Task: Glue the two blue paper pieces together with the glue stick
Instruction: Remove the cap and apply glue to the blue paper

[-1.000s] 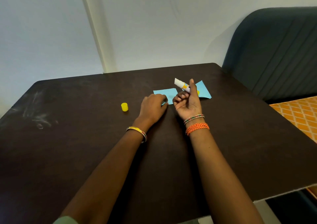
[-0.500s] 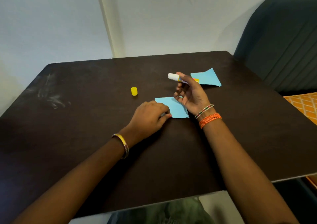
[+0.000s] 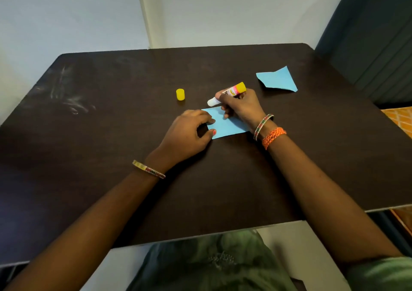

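A smooth, flat blue sheet [image 3: 225, 124] is lying on the dark matte table [image 3: 111, 134], roughly rectangular. The left hand [image 3: 187, 134] is pressing its left edge, fingertips curled down onto the paper. The right hand [image 3: 242, 107] is gripping the glue stick [image 3: 227, 94], fingers clamped around the tube; its white tip is touching the sheet's far corner. A second, pointed blue piece [image 3: 277, 79] is lying well apart, far right. The yellow cap [image 3: 180, 94] is standing near the stick.
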